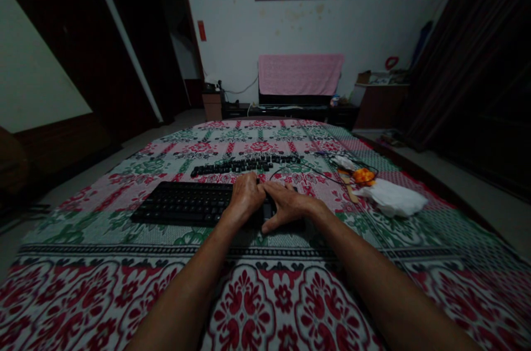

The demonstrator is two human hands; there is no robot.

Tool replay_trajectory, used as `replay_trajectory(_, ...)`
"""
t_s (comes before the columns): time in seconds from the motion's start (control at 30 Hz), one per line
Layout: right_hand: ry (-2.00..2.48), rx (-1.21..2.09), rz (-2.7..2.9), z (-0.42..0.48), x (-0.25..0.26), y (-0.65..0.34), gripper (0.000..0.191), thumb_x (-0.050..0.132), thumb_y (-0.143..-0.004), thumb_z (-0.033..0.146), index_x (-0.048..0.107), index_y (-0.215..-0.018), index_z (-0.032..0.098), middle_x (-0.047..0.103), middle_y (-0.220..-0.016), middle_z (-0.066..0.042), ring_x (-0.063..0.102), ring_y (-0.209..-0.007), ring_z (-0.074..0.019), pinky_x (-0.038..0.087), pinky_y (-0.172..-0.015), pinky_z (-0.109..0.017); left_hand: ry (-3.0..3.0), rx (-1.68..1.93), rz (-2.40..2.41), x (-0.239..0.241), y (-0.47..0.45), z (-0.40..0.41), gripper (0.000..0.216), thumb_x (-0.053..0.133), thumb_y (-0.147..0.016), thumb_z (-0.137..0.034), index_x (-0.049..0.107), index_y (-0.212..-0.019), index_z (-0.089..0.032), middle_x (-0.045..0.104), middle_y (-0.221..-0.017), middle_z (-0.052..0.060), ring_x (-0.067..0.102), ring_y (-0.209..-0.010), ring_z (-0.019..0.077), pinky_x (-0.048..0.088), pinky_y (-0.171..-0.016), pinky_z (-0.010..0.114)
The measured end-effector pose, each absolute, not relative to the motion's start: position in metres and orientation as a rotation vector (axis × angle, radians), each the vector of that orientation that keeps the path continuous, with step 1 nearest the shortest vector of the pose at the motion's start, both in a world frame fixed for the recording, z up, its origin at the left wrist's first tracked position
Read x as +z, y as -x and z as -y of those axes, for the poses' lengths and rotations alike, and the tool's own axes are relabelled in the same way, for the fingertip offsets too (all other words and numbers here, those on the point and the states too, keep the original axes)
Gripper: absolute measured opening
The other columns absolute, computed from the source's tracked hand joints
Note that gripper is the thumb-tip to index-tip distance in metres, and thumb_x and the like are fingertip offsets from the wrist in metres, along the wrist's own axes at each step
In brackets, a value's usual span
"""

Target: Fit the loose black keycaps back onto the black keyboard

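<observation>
A black keyboard (182,204) lies on the patterned bedspread (124,279) in front of me. My left hand (245,197) rests on its right part with fingers curled over the keys. My right hand (286,202) lies beside it on the keyboard's right end, thumb out and fingers bent down; what they press is hidden. Rows of loose black keycaps (244,165) lie just beyond the keyboard. A thin black cable (307,169) runs from the keyboard toward the right.
A white cloth (392,197), an orange object (364,175) and a small wooden tool (348,187) lie to the right of my hands. Beyond the bed stand a pink-draped TV cabinet (299,77), a low side table (379,99) and dark curtains.
</observation>
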State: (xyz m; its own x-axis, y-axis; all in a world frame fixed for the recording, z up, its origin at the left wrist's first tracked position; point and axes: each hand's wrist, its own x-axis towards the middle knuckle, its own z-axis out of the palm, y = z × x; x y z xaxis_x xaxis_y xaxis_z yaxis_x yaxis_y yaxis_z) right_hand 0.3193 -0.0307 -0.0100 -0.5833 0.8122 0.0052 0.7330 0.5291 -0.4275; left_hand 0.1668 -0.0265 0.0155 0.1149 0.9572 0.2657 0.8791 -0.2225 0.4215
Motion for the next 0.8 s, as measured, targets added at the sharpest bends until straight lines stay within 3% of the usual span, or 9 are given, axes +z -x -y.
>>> replay_trajectory(0.1,1.369,0.614,2.585,0.030,-0.010,-0.320,0.124,0.069,-0.040,0.070,0.023,-0.141,0.016,0.022,-0.146,-0.018,0.015,-0.134,-0.0374,0.007,-0.108,-0.054,-2.027,0.813,-1.779,0.010,-0.158,0.017,0.018,0.051,-0.069,-0.021,0.065,-0.077,-0.013,0.068,-0.070,0.010,0.064,-0.074,0.0220,0.043,-0.062,0.026)
replay_trajectory(0.2,1.418,0.647,2.568,0.031,-0.008,-0.318,0.126,0.070,-0.038,0.069,0.023,-0.142,0.015,0.020,-0.146,-0.019,0.012,-0.134,-0.0379,0.005,-0.108,-0.054,-1.785,0.807,-1.732,0.004,-0.150,0.006,0.017,0.054,-0.065,-0.021,0.064,-0.077,-0.013,0.064,-0.056,0.006,0.062,-0.058,0.0189,0.041,-0.051,0.023)
replay_trajectory(0.33,1.463,0.666,2.601,0.033,-0.003,-0.317,0.126,0.070,-0.040,0.069,0.020,-0.142,0.013,0.017,-0.147,-0.018,0.009,-0.135,-0.0371,0.003,-0.109,-0.053,-1.657,0.770,-1.714,0.000,-0.146,0.000,0.019,0.055,-0.066,-0.021,0.064,-0.079,-0.012,0.064,-0.054,0.004,0.061,-0.051,0.0162,0.040,-0.046,0.021)
replay_trajectory(0.5,1.473,0.641,2.670,0.035,-0.001,-0.317,0.128,0.065,-0.045,0.072,0.011,-0.144,0.012,0.010,-0.149,-0.019,0.005,-0.136,-0.0362,0.001,-0.108,-0.055,-1.887,0.724,-1.685,0.010,-0.154,0.012,0.022,0.052,-0.071,-0.028,0.066,-0.081,-0.013,0.068,-0.066,0.006,0.063,-0.059,0.0164,0.044,-0.054,0.022)
replay_trajectory(0.67,1.414,0.612,2.644,0.036,0.000,-0.316,0.115,0.068,-0.045,0.069,0.026,-0.139,0.019,0.019,-0.147,-0.015,0.013,-0.135,-0.0360,0.004,-0.107,-0.056,-2.284,0.662,-1.818,0.018,-0.169,0.033,0.024,0.048,-0.074,-0.022,0.066,-0.085,-0.011,0.069,-0.086,0.013,0.063,-0.085,0.0231,0.044,-0.074,0.028)
replay_trajectory(0.8,1.397,0.619,2.621,0.038,0.002,-0.316,0.109,0.070,-0.046,0.066,0.031,-0.136,0.019,0.021,-0.147,-0.015,0.014,-0.134,-0.0353,0.005,-0.108,-0.055,-2.347,0.674,-1.831,0.017,-0.173,0.036,0.026,0.044,-0.075,-0.020,0.065,-0.090,-0.011,0.068,-0.089,0.014,0.061,-0.090,0.0239,0.043,-0.078,0.029)
